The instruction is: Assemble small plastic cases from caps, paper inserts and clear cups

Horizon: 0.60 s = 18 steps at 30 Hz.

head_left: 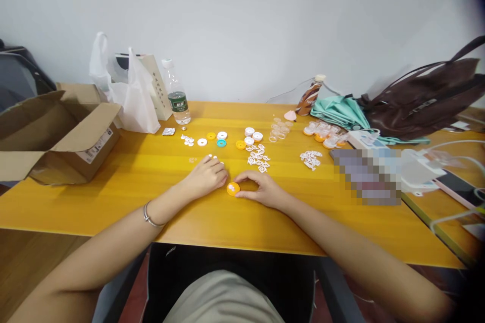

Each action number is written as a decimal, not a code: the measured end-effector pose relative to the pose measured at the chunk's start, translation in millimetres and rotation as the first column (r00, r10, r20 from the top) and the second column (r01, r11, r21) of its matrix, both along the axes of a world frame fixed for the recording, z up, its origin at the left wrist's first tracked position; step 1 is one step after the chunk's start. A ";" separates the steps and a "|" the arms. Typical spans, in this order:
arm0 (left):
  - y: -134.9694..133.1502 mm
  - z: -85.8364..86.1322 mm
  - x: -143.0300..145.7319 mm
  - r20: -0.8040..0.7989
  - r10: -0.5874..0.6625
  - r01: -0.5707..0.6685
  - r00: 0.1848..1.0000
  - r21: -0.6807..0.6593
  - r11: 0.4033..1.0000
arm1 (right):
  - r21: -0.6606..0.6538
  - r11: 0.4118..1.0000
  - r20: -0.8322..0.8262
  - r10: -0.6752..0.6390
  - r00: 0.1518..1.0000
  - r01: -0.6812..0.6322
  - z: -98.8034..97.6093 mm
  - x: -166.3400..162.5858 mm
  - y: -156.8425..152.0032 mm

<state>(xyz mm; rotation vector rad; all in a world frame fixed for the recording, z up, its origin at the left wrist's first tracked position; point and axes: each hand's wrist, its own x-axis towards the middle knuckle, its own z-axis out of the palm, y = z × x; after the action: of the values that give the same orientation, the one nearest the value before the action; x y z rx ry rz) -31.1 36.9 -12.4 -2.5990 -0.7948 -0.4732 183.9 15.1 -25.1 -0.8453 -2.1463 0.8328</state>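
A small orange round disc [233,189] lies on the yellow table [151,202] between my two hands. My right hand [261,189] curls round its right side, thumb and fingers touching it. My left hand [206,175] rests on the table just left of the disc, fingers bent and fingertips close to it. Behind my hands lies a cluster of small white flat pieces [258,157]. Further back are white, yellow and teal round caps [222,139].
An open cardboard box [56,133] sits at the left, with a white plastic bag [129,91] and a water bottle [177,93] behind. Clear small rings [279,129], orange-capped pieces [322,133], a teal cloth, a brown bag [428,98] and cables lie at right.
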 end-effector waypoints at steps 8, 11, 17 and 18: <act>-10.9 5.2 6.9 0.345 -0.082 0.115 0.935 -0.076 0.990 | 0.122 0.979 -0.131 -0.146 0.980 0.163 1.7 -0.2 -1.6; -17.5 6.9 12.2 0.399 -0.103 0.156 0.911 -0.104 0.982 | 0.168 0.973 -0.149 -0.135 0.980 0.160 2.3 -1.4 -3.9; -19.5 15.1 7.8 0.318 -0.044 0.175 0.947 -0.399 0.900 | 0.219 0.971 -0.045 -0.088 0.995 0.096 4.2 3.8 -4.5; -18.7 16.2 5.9 0.296 -0.038 0.174 0.954 -0.447 0.878 | 0.247 0.967 -0.003 -0.068 0.998 0.066 4.1 5.5 -4.3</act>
<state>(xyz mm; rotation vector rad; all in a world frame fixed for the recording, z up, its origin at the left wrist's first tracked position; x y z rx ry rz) -25.2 18.1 3.8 -3.0828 -0.9582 -0.7789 189.4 10.8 -21.0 -0.7858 -2.1576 0.5147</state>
